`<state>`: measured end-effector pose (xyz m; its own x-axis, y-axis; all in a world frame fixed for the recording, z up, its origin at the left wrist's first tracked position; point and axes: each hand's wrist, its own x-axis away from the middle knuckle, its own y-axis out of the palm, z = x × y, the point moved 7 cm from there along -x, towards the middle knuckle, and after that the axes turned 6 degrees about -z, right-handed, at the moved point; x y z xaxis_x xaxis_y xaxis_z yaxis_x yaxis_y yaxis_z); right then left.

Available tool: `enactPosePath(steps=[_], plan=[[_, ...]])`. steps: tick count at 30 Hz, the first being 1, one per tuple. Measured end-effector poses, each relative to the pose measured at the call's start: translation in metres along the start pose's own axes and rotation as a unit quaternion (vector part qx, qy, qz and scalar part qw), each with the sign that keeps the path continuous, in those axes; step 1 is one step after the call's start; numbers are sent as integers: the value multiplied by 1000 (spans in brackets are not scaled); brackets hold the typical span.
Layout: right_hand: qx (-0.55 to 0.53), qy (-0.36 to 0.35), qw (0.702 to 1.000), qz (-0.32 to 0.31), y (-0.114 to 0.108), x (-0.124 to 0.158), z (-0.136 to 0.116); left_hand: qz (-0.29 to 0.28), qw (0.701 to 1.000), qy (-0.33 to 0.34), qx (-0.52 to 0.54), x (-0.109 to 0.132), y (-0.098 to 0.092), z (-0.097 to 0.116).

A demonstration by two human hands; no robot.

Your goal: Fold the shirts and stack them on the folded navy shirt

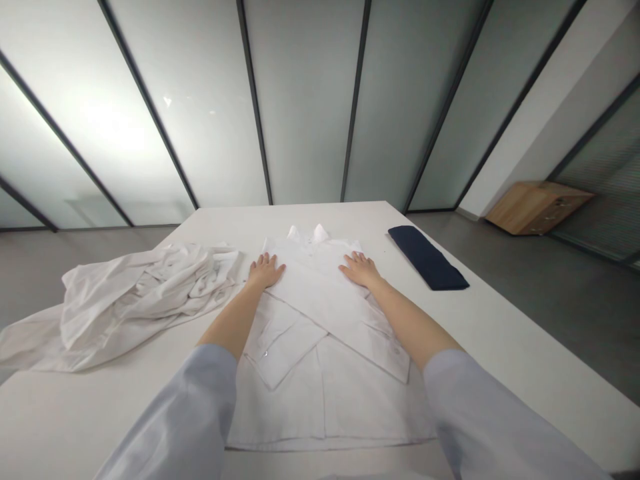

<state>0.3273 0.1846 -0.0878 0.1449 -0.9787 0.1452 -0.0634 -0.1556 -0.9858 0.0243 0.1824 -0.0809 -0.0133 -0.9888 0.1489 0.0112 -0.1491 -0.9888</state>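
Note:
A white long-sleeved shirt lies spread on the table in front of me, its collar at the far end and its hem near me. Both sleeves are folded inward and cross over the front, cuffs pointing down. My left hand rests flat on the shirt's left shoulder edge, fingers spread. On the opposite shoulder edge, my right hand also presses flat with its fingers apart. Neither hand grips the cloth.
A rumpled heap of white clothing lies on the left, partly hanging over the edge of the white table. Toward the right edge is a folded dark navy cloth. A wooden cabinet stands on the floor beyond, near frosted glass panels.

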Motion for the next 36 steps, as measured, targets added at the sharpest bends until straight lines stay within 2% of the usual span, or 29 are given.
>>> enactPosePath(steps=[6,9,13,16,18,20,23,27,32,34,36], plan=[[14,3,1000,-3,3,17,0,5,1000,-3,-21,14,0,0],[37,-8,999,-11,-3,32,-3,20,998,28,-51,31,-6,8],[63,14,997,-39,-18,37,-7,4,995,60,-81,42,-20,21],[44,-30,999,-3,-31,27,-23,56,993,89,-51,39,-34,38],[24,-69,997,19,-32,18,-34,83,989,122,-19,33,-35,50],[10,-71,997,13,-23,9,-38,67,989,129,1,25,-25,55],[-1,-38,999,-10,-5,2,-33,20,995,98,8,15,-5,50],[0,-29,999,-20,10,10,-30,-6,996,94,-7,21,7,44],[9,-51,998,-30,15,31,-32,-14,993,116,-35,45,1,45],[10,-76,996,-36,11,32,-32,-26,991,128,-42,48,-6,47],[1,-95,995,-26,-2,24,-30,-6,992,123,-36,42,-19,47]])
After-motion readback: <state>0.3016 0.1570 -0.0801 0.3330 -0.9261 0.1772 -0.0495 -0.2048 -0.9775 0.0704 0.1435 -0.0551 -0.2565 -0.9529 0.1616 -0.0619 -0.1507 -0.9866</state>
